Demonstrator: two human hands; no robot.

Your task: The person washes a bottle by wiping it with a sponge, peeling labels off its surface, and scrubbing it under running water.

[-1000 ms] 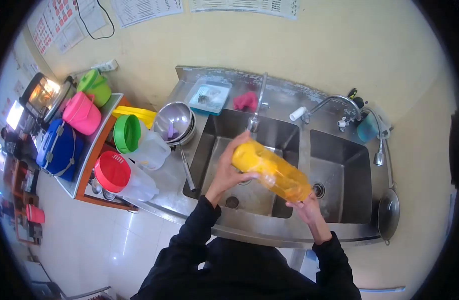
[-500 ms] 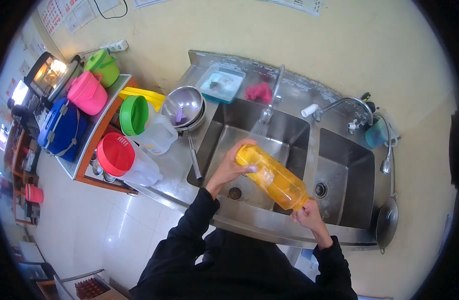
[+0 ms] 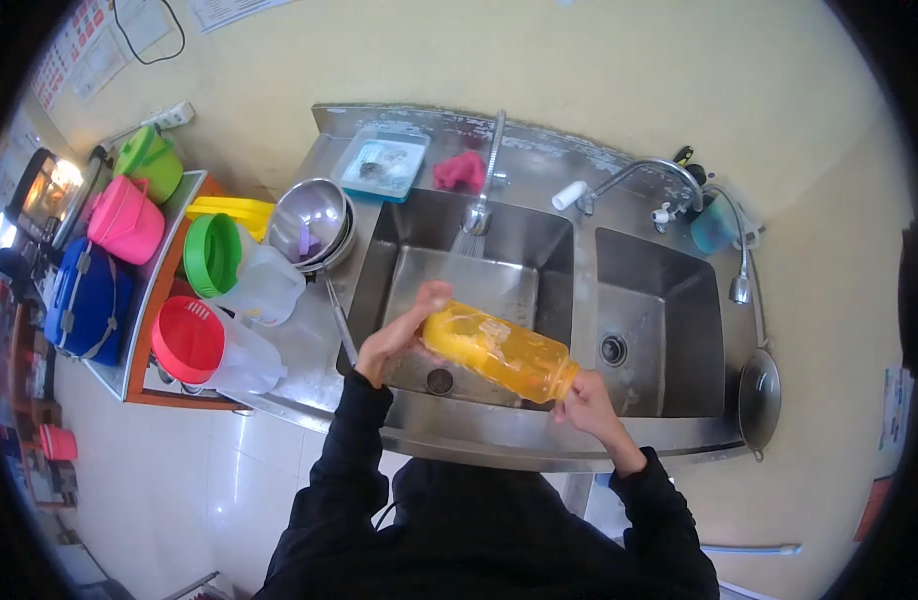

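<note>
A see-through yellow bottle (image 3: pixel 499 352) is held tilted over the front of the large left sink basin (image 3: pixel 379 270), its neck end lower and to the right. My left hand (image 3: pixel 403 334) grips its base end, with some fingers hidden behind it. At the neck, my right hand (image 3: pixel 587 402) is closed around the mouth end. Whitish patches, perhaps foam, show on the bottle's side. Behind the bottle, water sprays down from the faucet head (image 3: pixel 476 217) into the basin.
Left of the sink stand steel bowls (image 3: pixel 306 212), a green-rimmed pitcher (image 3: pixel 210 256) and a red-rimmed pitcher (image 3: pixel 188 340). A pink cloth (image 3: pixel 459 171) and a blue tray (image 3: pixel 382 166) lie behind. A second faucet (image 3: pixel 669 165) arches near the right basin (image 3: pixel 669 320). A pan (image 3: pixel 759 398) hangs at right.
The view has shifted, so the sink sits further left. The bottle has turned closer to level, and my left hand has slid toward its base end. Both hands still hold it.
</note>
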